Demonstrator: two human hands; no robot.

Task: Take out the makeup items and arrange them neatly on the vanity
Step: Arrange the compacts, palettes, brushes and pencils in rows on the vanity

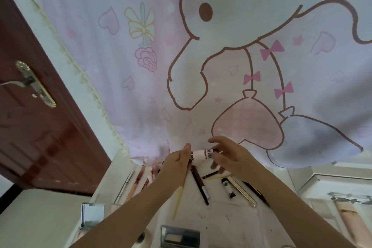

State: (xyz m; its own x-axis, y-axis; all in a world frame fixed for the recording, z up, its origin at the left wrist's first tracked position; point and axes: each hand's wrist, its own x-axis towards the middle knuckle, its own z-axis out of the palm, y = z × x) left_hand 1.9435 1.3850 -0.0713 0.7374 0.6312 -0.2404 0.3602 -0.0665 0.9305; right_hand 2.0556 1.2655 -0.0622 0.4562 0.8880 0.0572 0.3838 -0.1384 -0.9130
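A pale pink tube [199, 155] with dark lettering is held level just above the white vanity top [225, 217], at the foot of the curtain. My left hand [177, 162] grips its left end and my right hand [227, 157] grips its right end with the other fingers spread. Under my hands lie a dark brown pencil [199, 184], a cream stick [178, 201], a gold tube [241, 190], a small black-and-white tube [227, 187] and a black pen [256, 193]. Pink tubes and a thin silver stick [124, 185] lie at the left.
A pink cartoon curtain [201, 56] hangs behind the vanity. A dark red door [40, 127] with a metal handle stands at the left. A silver compact [179, 237] lies at the front edge, a mirrored box [90, 215] at the front left, and a white cabinet [332, 187] at the right.
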